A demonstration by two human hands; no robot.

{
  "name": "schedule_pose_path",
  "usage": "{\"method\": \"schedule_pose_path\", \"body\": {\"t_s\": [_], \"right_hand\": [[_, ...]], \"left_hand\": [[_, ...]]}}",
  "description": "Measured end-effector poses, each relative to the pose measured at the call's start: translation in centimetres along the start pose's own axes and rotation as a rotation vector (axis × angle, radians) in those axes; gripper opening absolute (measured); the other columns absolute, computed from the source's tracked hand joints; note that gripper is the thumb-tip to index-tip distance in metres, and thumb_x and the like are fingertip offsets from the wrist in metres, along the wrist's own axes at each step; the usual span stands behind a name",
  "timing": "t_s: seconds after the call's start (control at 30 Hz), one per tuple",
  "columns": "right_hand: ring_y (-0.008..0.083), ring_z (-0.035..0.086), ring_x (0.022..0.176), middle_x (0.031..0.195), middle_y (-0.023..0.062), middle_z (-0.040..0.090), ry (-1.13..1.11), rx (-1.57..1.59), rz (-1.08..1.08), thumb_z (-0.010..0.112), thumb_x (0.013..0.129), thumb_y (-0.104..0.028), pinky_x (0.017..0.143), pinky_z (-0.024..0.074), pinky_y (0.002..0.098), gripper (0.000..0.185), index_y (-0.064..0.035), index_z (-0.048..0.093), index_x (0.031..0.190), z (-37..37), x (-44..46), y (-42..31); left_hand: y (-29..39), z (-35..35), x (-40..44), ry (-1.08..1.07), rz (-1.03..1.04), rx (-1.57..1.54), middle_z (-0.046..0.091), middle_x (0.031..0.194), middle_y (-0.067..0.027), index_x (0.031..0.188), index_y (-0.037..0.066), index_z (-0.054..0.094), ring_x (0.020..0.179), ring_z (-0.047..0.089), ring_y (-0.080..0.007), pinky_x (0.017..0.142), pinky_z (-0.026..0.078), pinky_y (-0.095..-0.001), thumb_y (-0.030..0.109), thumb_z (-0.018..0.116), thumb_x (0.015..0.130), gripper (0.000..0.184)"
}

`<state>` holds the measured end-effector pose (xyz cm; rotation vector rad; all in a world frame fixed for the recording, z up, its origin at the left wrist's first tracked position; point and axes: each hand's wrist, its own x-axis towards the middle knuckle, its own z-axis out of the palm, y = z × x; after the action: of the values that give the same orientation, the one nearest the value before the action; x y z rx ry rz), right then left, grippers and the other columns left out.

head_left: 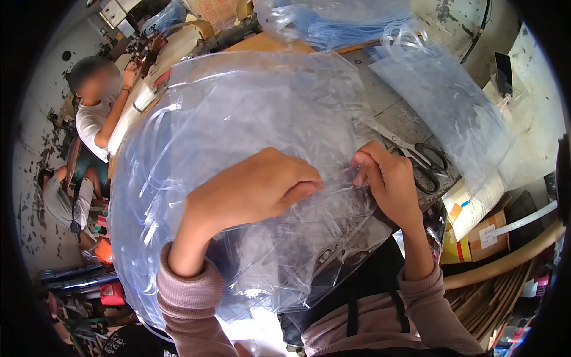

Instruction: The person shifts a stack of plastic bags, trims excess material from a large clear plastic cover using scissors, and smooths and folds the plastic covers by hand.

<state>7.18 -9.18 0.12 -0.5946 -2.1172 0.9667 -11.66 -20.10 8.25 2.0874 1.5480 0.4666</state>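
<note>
A large pile of clear plastic bags (238,113), some with thin strap handles, spreads out in front of me. My left hand (256,184) is bent at the wrist over the pile, its thumb and fingers pinched together on clear plastic. A short way to the right, my right hand (389,181) pinches the same clear plastic between thumb and curled fingers. A narrow stretch of it runs between both hands. Whether this is a bag's edge or a strap, I cannot make out. Scissors (410,149) with black handles lie just beyond my right hand.
More clear bags with handles (446,101) lie at the right, and a bluish stack (345,27) sits at the back. A phone (503,74) is at the far right. Below it stands a cardboard box (491,238). Another person (98,107) sits at the left, with a second person (62,196) lower down.
</note>
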Motion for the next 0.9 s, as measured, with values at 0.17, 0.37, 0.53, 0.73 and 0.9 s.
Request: {"method": "schedule_pose_path", "body": {"t_s": [0.17, 0.37, 0.53, 0.73, 0.9], "right_hand": [[0.0227, 0.058, 0.048, 0.054, 0.0101, 0.057, 0.066, 0.028, 0.052, 0.054, 0.091, -0.014, 0.047, 0.0418, 0.0305, 0.016, -0.0011, 0.057, 0.082, 0.4, -0.1, 0.0], [0.0197, 0.058, 0.047, 0.053, 0.0094, 0.057, 0.057, 0.034, 0.119, 0.052, 0.092, -0.013, 0.048, 0.0425, 0.0279, 0.017, -0.0007, 0.058, 0.083, 0.2, 0.1, 0.0], [0.0183, 0.059, 0.048, 0.053, 0.0094, 0.057, 0.076, 0.047, 0.127, 0.051, 0.092, -0.009, 0.049, 0.0439, 0.0262, 0.014, -0.0001, 0.058, 0.084, 0.2, 0.0, -0.1], [0.0139, 0.059, 0.053, 0.058, 0.0076, 0.058, 0.149, 0.111, 0.12, 0.049, 0.091, -0.004, 0.052, 0.0448, 0.0249, 0.011, 0.0005, 0.058, 0.09, 0.2, -0.6, -0.6], [0.018, 0.059, 0.067, 0.073, 0.0085, 0.061, 0.183, 0.167, -0.045, 0.057, 0.085, -0.006, 0.066, 0.0462, 0.0264, 0.018, -0.0024, 0.061, 0.103, -0.6, -1.3, -0.7]], "left_hand": [[1.5, -4.7, -3.0, -0.209, -0.156, 0.019, 0.068, 0.094, -0.014, 0.107, 0.001, 0.061, 0.088, 0.067, -0.0246, 0.077, 0.052, -0.0336, 0.006, 0.065, 0.077, 0.031], [1.3, -7.9, -6.0, -0.133, -0.339, 0.076, 0.068, 0.09, -0.0169, 0.114, 0.002, 0.057, 0.088, 0.068, -0.0251, 0.081, 0.054, -0.0342, -0.006, 0.065, 0.07, 0.046], [0.6, -8.1, -5.7, -0.043, -0.465, 0.042, 0.069, 0.077, -0.0131, 0.102, -0.001, 0.062, 0.073, 0.069, -0.02, 0.066, 0.053, -0.0263, 0.004, 0.061, 0.082, 0.02], [-3.7, -7.8, -5.8, 0.079, -0.661, -0.029, 0.064, 0.064, -0.0083, 0.088, 0.001, 0.058, 0.057, 0.065, -0.0131, 0.052, 0.045, -0.0205, 0.021, 0.071, 0.08, 0.026], [-5.2, -7.7, -6.0, 0.107, -0.649, -0.208, 0.061, 0.06, -0.0064, 0.08, 0.003, 0.054, 0.056, 0.065, -0.0143, 0.051, 0.047, -0.0218, 0.027, 0.075, 0.077, 0.032]]}}
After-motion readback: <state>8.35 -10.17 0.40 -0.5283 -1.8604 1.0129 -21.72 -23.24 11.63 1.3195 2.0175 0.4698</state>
